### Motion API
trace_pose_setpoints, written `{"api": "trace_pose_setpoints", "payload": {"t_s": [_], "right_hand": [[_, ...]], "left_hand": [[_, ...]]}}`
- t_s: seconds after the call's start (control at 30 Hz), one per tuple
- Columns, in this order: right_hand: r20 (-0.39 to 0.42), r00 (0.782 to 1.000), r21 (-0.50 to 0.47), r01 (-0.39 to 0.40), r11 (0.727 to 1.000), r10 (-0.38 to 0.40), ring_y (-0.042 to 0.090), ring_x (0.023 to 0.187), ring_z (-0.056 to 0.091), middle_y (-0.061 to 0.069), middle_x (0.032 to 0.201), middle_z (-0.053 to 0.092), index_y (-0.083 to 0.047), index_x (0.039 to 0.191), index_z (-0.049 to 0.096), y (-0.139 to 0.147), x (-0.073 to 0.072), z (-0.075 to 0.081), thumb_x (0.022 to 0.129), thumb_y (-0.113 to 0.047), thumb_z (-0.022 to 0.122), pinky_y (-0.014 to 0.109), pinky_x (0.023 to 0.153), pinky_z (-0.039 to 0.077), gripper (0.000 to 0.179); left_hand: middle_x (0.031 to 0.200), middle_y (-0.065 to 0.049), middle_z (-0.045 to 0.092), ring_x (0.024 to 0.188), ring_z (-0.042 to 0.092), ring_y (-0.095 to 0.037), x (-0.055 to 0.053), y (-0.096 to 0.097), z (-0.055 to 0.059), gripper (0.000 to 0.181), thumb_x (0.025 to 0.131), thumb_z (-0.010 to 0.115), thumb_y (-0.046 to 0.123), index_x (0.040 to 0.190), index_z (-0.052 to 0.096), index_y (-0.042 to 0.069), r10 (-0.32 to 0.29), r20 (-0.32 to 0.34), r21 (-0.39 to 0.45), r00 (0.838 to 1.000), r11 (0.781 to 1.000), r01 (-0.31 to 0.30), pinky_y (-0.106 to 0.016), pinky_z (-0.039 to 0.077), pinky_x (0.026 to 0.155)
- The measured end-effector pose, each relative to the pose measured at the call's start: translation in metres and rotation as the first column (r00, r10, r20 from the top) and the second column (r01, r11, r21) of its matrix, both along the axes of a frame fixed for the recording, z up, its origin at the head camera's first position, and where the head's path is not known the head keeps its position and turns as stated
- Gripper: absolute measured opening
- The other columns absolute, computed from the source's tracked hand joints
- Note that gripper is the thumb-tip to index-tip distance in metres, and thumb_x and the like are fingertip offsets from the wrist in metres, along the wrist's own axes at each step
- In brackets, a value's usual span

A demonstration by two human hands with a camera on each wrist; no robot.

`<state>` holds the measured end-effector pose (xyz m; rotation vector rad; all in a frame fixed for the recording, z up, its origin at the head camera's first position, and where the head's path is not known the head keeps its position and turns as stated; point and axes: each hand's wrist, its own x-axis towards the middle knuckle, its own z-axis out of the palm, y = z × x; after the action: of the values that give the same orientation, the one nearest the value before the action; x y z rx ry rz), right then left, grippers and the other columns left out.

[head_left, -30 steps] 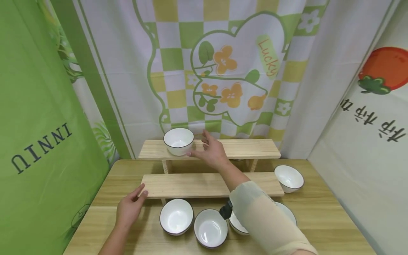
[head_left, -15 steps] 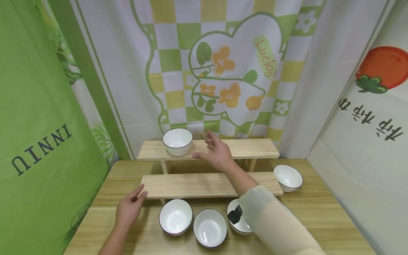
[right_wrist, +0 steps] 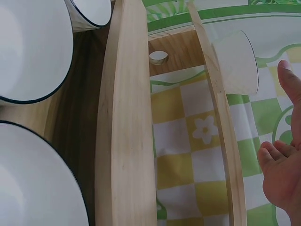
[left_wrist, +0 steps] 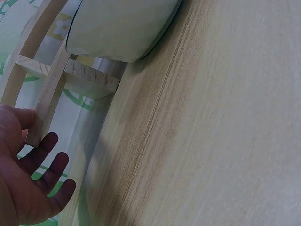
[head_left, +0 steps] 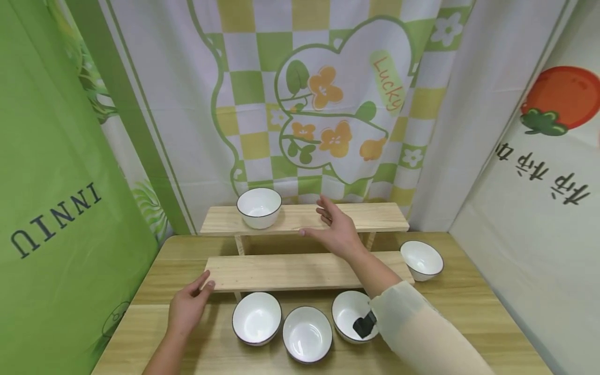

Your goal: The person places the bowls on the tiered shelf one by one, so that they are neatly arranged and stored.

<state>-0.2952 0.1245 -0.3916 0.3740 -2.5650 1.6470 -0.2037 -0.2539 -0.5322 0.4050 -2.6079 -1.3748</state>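
Observation:
A white bowl with a dark rim [head_left: 259, 208] sits near the left end of the upper board of a two-step wooden shelf [head_left: 281, 272]. My right hand [head_left: 338, 229] is over that board, to the right of the bowl and apart from it, fingers relaxed and holding nothing. In the right wrist view the same hand [right_wrist: 284, 160] shows at the right edge. With thumb and forefinger, my left hand [head_left: 188, 304] pinches the left end of the lower board. The left wrist view shows this hand [left_wrist: 28, 174] with its other fingers spread below the board.
In front of the shelf stand three more white bowls: a left one [head_left: 257, 319], a middle one [head_left: 307, 335] and a right one [head_left: 349, 312], partly behind my sleeve [head_left: 422, 328]. Another bowl [head_left: 422, 259] stands by the shelf's right end. Printed curtains [head_left: 183, 104] surround the wooden table [head_left: 469, 312].
My right hand has drawn away from the bowl on the upper board and moved right, its arm uncovering more of the right front bowl. The left hand keeps its hold on the lower board.

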Motion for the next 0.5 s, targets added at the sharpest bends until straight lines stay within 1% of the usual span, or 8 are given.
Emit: {"api": "trace_pose_setpoints", "payload": {"t_s": [0.2, 0.37, 0.5], "right_hand": [[-0.013, 1.000, -0.029, -0.005, 1.000, 0.005, 0.027, 0.146, 0.045, 0.002, 0.163, 0.041, -0.017, 0.164, 0.029, 0.016, 0.009, -0.005, 0.075, -0.042, 0.094, 0.040, 0.116, 0.042, 0.113], [-0.002, 1.000, -0.071, -0.014, 0.997, 0.014, 0.028, 0.148, 0.042, 0.004, 0.164, 0.040, -0.015, 0.165, 0.026, 0.030, 0.016, -0.006, 0.075, -0.043, 0.094, 0.043, 0.117, 0.040, 0.116], [-0.004, 1.000, -0.090, -0.008, 0.996, 0.008, 0.028, 0.149, 0.041, 0.005, 0.164, 0.039, -0.013, 0.165, 0.025, 0.041, 0.020, -0.007, 0.076, -0.043, 0.093, 0.041, 0.119, 0.038, 0.116]], "left_hand": [[0.140, -0.024, 0.060, 0.135, 0.053, -0.045, 0.000, 0.000, 0.000, 0.058, 0.100, 0.064, 0.054, 0.145, 0.062, 0.018, 0.001, 0.008, 0.011, 1.000, 1.000, -0.001, -0.059, 0.040, 0.112], [0.141, -0.023, 0.060, 0.133, 0.054, -0.045, 0.000, 0.000, 0.000, 0.059, 0.100, 0.063, 0.056, 0.145, 0.062, 0.018, 0.004, 0.003, 0.012, 1.000, 1.000, -0.004, -0.059, 0.040, 0.112], [0.140, -0.023, 0.061, 0.132, 0.056, -0.045, 0.001, 0.000, -0.001, 0.059, 0.100, 0.064, 0.055, 0.145, 0.062, 0.018, 0.002, 0.000, 0.012, 1.000, 1.000, -0.002, -0.059, 0.042, 0.110]]}}
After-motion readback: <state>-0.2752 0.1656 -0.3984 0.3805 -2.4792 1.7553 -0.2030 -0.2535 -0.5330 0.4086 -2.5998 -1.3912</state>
